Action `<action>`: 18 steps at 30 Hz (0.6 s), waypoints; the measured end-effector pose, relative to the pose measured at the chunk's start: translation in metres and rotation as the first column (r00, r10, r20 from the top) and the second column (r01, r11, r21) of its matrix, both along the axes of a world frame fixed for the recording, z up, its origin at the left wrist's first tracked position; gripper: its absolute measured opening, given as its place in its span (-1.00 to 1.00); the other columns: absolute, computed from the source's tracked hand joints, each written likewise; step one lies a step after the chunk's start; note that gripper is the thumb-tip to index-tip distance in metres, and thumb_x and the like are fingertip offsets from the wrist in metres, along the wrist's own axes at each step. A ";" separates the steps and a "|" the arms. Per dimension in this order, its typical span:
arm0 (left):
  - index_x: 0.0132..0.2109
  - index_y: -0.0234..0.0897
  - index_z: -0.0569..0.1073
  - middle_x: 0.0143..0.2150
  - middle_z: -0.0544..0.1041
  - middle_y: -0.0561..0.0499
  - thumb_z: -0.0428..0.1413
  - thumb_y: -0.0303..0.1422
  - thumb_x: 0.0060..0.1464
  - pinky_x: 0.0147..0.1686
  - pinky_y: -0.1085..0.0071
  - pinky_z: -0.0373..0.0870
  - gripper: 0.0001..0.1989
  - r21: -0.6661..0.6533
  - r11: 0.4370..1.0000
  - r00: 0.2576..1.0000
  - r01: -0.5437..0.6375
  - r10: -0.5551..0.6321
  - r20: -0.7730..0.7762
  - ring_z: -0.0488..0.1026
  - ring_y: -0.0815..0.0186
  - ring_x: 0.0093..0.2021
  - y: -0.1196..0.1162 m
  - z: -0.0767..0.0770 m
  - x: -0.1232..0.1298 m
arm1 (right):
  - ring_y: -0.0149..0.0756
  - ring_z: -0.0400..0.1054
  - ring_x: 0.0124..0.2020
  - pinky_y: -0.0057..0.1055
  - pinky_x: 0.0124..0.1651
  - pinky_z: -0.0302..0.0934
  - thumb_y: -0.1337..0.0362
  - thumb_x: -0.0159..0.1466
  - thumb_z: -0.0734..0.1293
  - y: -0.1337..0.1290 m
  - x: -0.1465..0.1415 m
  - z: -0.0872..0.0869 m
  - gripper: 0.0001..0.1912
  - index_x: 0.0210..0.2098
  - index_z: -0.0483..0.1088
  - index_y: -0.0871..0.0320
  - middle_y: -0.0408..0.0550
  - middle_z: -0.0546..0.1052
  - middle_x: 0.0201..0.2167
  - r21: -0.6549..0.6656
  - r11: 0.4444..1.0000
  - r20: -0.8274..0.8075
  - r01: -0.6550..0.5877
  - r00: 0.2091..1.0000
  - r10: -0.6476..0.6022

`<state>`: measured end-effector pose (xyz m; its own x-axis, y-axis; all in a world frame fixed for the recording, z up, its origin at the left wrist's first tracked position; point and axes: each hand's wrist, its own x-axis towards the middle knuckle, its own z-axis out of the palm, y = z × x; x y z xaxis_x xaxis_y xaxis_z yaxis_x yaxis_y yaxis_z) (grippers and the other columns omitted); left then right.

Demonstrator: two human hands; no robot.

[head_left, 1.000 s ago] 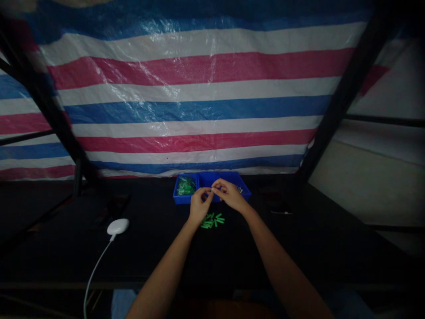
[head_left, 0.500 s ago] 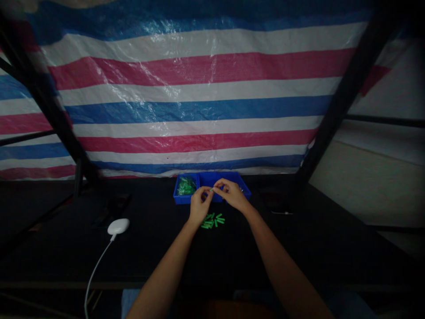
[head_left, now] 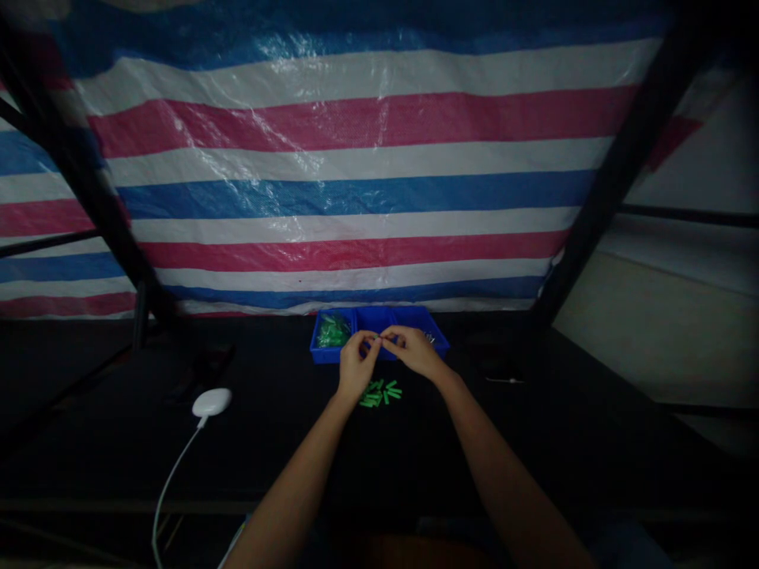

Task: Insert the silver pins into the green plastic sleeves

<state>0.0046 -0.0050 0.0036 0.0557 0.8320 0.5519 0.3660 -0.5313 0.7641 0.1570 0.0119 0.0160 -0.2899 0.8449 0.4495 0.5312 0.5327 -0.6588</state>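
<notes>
Left hand (head_left: 356,367): fingers (head_left: 368,341) pinching a small piece (head_left: 374,337), too small to make out.
Right hand (head_left: 416,352): fingers (head_left: 388,338) pressed together on the same piece.
Green sticks (head_left: 377,393): loose heap on the desk (head_left: 266,450), just below the hands.
Blue tray (head_left: 325,357): far desk edge, two compartments, green bag (head_left: 333,330) in the left one.
Behind: striped tarp (head_left: 356,205).

There was one left hand (head_left: 357,365) and one right hand (head_left: 413,352), one desk (head_left: 266,450), one blue tray (head_left: 325,357) with two compartments, one white device (head_left: 211,401) with one cable (head_left: 171,474), one striped tarp (head_left: 356,186), two black posts (head_left: 620,174), and a heap of green pieces (head_left: 376,393), too small to count exactly.
</notes>
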 end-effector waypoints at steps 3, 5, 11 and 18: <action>-0.24 -0.31 0.44 -0.36 0.42 0.02 0.03 -0.22 0.08 -0.48 0.51 0.22 -0.76 0.018 1.000 1.000 -0.011 0.012 -0.011 0.31 0.42 -0.45 0.000 0.000 0.000 | -0.39 0.27 -0.54 -0.48 -0.45 0.09 0.22 0.17 0.26 -0.001 0.000 0.000 -0.80 -0.29 0.47 0.14 -0.11 0.53 -0.44 -0.007 1.000 0.033 0.017 0.999 -0.017; -0.23 -0.31 0.44 -0.37 0.41 0.02 0.04 -0.23 0.08 -0.48 0.51 0.22 -0.77 0.028 1.000 1.000 -0.013 0.014 -0.018 0.31 0.42 -0.46 0.000 -0.001 0.000 | -0.39 0.28 -0.54 -0.48 -0.46 0.08 0.25 0.16 0.27 -0.001 -0.001 0.000 -0.81 -0.28 0.47 0.13 -0.11 0.53 -0.44 -0.010 1.000 0.042 0.023 0.999 -0.022; -0.21 -0.29 0.46 -0.35 0.38 0.00 0.04 -0.26 0.08 -0.47 0.50 0.24 -0.79 0.048 0.999 0.999 -0.005 0.008 -0.049 0.31 0.41 -0.45 -0.001 0.001 0.000 | -0.38 0.29 -0.54 -0.48 -0.47 0.07 0.26 0.15 0.27 -0.004 -0.002 0.002 -0.84 -0.32 0.47 0.11 -0.10 0.54 -0.43 0.020 0.999 0.079 0.038 0.996 -0.039; -0.21 -0.28 0.43 -0.26 0.42 -0.02 0.02 -0.25 0.11 -0.45 0.50 0.24 -0.79 0.065 0.997 0.999 -0.039 0.039 0.000 0.33 0.40 -0.41 -0.004 0.003 0.000 | -0.40 0.26 -0.56 -0.47 -0.48 0.09 0.22 0.16 0.26 -0.002 0.001 0.003 -0.79 -0.24 0.46 0.09 -0.11 0.52 -0.40 0.044 0.993 0.023 0.109 0.994 -0.110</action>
